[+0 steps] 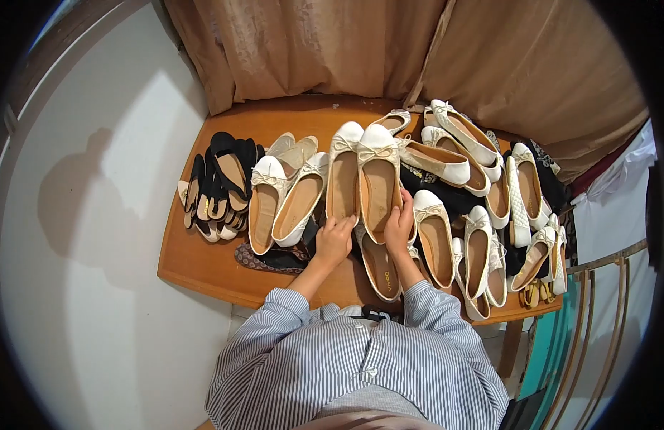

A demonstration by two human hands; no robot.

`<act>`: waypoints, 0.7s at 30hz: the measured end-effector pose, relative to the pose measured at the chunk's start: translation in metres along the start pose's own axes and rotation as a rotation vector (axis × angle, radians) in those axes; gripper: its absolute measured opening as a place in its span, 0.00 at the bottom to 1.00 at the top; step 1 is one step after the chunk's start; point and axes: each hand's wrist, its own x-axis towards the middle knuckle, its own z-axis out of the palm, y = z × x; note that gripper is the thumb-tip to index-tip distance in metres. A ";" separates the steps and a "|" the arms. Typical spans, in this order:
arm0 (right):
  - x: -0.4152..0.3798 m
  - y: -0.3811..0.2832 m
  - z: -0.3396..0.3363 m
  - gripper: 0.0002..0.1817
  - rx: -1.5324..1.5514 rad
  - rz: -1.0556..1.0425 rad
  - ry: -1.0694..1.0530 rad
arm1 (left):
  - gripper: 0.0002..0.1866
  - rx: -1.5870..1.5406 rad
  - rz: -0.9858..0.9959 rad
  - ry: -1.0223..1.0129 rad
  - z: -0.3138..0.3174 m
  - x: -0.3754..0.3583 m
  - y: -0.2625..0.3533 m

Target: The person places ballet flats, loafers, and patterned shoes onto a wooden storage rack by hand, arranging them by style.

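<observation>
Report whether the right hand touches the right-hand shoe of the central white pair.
Touching. The head view shows the right hand grasping that white shoe at the right side of its heel end.

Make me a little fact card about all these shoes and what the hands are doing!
Left hand: holds the heel end of a white leather-look ballet flat with a bow
Right hand: holds the heel end of a matching white flat
Toes of held shoes: pointing away from the person
Left side: pile of black flat shoes
Right side: heap of mostly white flats
Underneath: brown wooden table
Behind: tan fabric curtain
Clothing: blue-and-white striped shirt
</observation>
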 end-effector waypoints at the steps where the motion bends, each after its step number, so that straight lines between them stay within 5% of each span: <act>1: 0.004 -0.009 0.001 0.21 -0.020 0.018 -0.039 | 0.17 0.018 0.039 0.074 0.001 0.005 -0.003; 6: 0.018 -0.007 0.016 0.21 0.123 0.039 -0.017 | 0.16 0.039 0.054 0.187 -0.002 0.022 -0.014; 21: 0.000 0.035 0.034 0.27 -0.027 0.026 0.004 | 0.21 0.060 -0.009 0.031 0.024 -0.006 -0.032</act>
